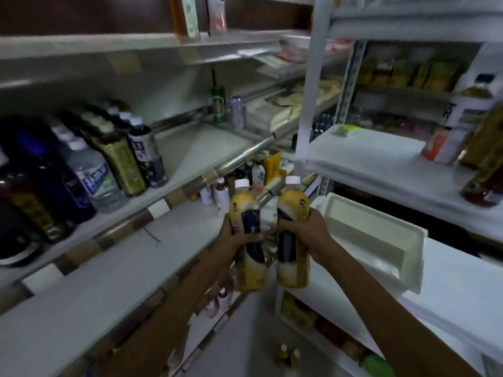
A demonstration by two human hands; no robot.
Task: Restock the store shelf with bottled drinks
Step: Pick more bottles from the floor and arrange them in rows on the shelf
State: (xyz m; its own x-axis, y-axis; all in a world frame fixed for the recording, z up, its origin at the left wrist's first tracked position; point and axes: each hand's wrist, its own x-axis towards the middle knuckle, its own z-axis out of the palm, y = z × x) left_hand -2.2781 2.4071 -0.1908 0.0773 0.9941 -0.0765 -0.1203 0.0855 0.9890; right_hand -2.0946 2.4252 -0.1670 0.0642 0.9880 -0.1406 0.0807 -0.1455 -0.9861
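Observation:
Each of my hands holds a yellow drink bottle with a white cap and a dark label, upright and side by side in mid-air at the centre of the view. My left hand point(234, 240) grips the left bottle point(246, 213) round its middle. My right hand point(307, 232) grips the right bottle point(292, 268) the same way. To their left runs a grey store shelf point(190, 151) with a row of bottled drinks point(119, 159) at its left end and bare room to the right of them.
A green can point(218, 104) and a silver can point(236, 112) stand at the back of that shelf. A white tray point(375, 235) lies on a white rack at right, with more bottles point(481, 164) above. Two small bottles point(288, 355) stand on the floor below.

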